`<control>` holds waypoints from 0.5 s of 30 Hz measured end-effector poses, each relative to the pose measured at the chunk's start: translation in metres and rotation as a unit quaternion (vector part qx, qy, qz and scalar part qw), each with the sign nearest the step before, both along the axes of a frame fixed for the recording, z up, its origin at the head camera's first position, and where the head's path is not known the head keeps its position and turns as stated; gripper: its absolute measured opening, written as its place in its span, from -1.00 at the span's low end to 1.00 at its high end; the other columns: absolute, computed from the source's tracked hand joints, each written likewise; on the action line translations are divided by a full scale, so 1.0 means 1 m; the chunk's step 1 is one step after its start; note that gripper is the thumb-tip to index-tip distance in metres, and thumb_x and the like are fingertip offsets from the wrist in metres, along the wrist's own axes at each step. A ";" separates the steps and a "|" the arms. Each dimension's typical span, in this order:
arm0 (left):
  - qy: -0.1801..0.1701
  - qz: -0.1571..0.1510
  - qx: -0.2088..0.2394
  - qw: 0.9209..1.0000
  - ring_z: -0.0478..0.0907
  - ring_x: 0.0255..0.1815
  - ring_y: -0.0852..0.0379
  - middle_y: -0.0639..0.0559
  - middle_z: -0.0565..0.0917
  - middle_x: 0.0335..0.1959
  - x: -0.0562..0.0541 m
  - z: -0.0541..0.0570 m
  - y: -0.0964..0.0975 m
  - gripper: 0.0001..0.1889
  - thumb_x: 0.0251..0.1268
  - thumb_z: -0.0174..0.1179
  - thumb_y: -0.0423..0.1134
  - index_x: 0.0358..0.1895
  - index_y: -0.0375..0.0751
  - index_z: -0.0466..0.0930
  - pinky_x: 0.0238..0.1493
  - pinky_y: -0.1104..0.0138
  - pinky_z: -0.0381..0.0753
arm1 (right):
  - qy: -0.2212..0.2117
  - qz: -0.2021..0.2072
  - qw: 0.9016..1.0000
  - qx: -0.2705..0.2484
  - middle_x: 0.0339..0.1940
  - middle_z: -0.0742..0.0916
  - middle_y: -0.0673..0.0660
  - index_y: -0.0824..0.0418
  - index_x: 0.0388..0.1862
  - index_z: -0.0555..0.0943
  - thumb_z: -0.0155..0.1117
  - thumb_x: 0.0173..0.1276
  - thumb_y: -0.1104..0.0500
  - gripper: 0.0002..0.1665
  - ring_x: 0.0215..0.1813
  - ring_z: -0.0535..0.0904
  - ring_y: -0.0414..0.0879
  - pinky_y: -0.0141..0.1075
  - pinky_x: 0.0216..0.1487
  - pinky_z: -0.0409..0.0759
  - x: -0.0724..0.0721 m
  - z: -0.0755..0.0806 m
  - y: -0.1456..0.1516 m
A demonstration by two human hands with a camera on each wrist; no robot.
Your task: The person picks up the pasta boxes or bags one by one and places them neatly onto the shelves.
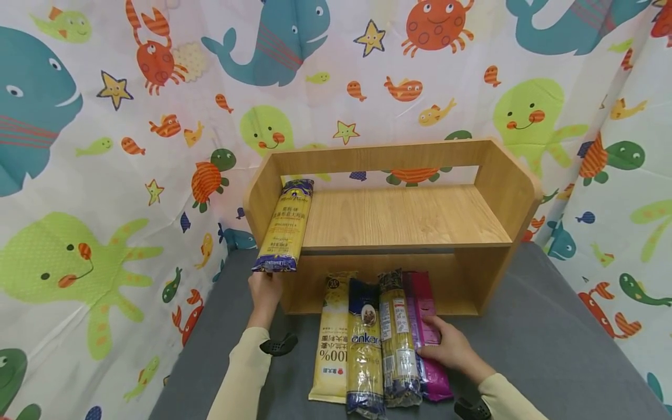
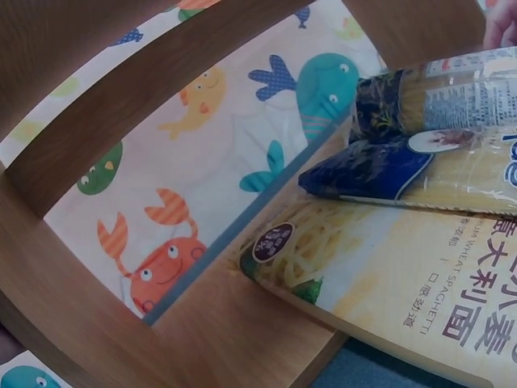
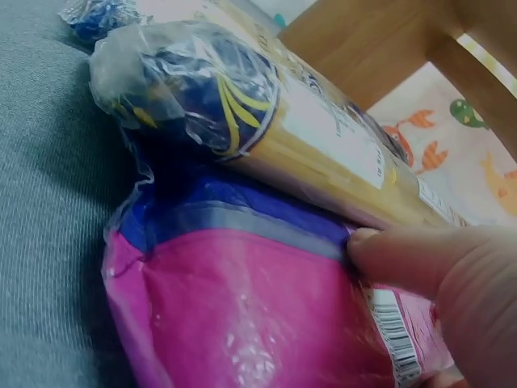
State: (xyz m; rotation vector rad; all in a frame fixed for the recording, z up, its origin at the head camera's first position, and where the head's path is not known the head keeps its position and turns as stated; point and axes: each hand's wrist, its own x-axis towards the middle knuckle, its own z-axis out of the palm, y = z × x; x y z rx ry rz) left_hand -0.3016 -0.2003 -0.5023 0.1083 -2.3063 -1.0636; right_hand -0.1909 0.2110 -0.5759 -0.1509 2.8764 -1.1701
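A yellow spaghetti packet (image 1: 287, 227) with blue ends lies at the left of the upper shelf, its near end jutting past the front edge. My left hand (image 1: 264, 294) is right under that end; the packet hides its fingertips, so their grip cannot be seen. My right hand (image 1: 454, 350) grips a pink packet (image 1: 433, 373), the rightmost in a row leaning into the lower shelf. In the right wrist view, the thumb (image 3: 420, 259) presses the pink packet's edge beside a clear-wrapped spaghetti packet (image 3: 323, 145). Left of these lie a blue-topped spaghetti packet (image 1: 364, 350) and a cream spaghetti packet (image 1: 331, 344).
A wooden two-tier shelf (image 1: 404, 216) stands on the grey cloth-covered table (image 1: 546, 350). Its side panel (image 1: 506, 175) rises at the right. Behind hangs a curtain (image 1: 173, 52) printed with sea animals. Each wrist wears a black band (image 1: 279, 345).
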 end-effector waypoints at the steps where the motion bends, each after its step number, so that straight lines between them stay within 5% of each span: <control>1: -0.001 0.000 0.000 1.000 0.59 -0.34 -0.17 -0.36 0.75 -0.08 0.000 -0.001 0.000 -0.69 0.57 0.06 -0.24 0.19 -0.34 0.56 -0.28 -0.02 0.57 | -0.001 -0.004 1.000 0.003 0.10 0.72 0.37 0.27 0.33 0.50 0.67 -0.08 0.04 -0.04 0.01 0.66 0.13 -0.03 0.00 0.57 0.000 -0.001 -0.001; 15: 0.015 -0.004 0.005 1.000 0.62 -0.30 -0.20 -0.36 0.75 -0.07 0.000 -0.004 0.000 -0.70 0.53 0.07 -0.31 0.19 -0.35 0.57 -0.24 -0.07 0.59 | -0.052 -0.035 0.992 -0.113 -0.02 0.71 0.37 0.31 0.40 0.43 0.59 -0.15 0.41 0.02 -0.13 0.61 0.02 -0.21 -0.16 0.53 0.004 0.000 -0.005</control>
